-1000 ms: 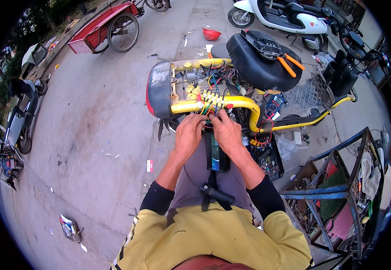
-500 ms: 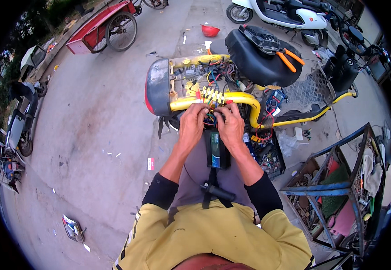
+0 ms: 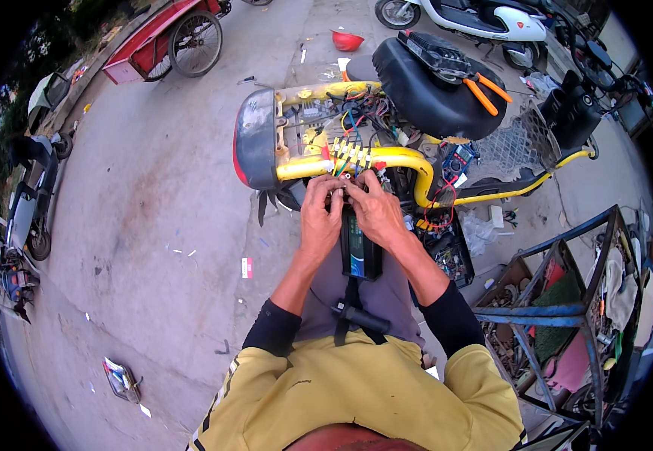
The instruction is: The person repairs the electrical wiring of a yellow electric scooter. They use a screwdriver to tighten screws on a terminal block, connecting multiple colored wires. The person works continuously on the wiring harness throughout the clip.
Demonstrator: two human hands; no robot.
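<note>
My left hand (image 3: 320, 212) and my right hand (image 3: 373, 214) meet just below the yellow scooter frame tube (image 3: 396, 158), fingertips pinched together on thin coloured wires whose ends are mostly hidden. Yellow tabbed connectors (image 3: 351, 152) stand in a row on the tube above them. Behind these lies a tangle of wiring (image 3: 356, 113) in the scooter's open body. A black box (image 3: 358, 252) with a blue-green label rests between my legs below my hands. To the right sit a multimeter (image 3: 458, 159) with red leads and a black tray of small parts (image 3: 450, 259).
The detached black seat (image 3: 432, 98) carries a black finned unit and orange-handled pliers (image 3: 483, 96). A blue metal bin of scrap (image 3: 567, 316) stands at lower right. A red cart (image 3: 142, 52), parked scooters (image 3: 30, 195), a red helmet (image 3: 347, 41) and a small tray (image 3: 122, 379) lie around.
My hands have drawn closer, with the right fingers now reaching in against the left ones over the wires. The scene has shifted slightly up and left with the camera.
</note>
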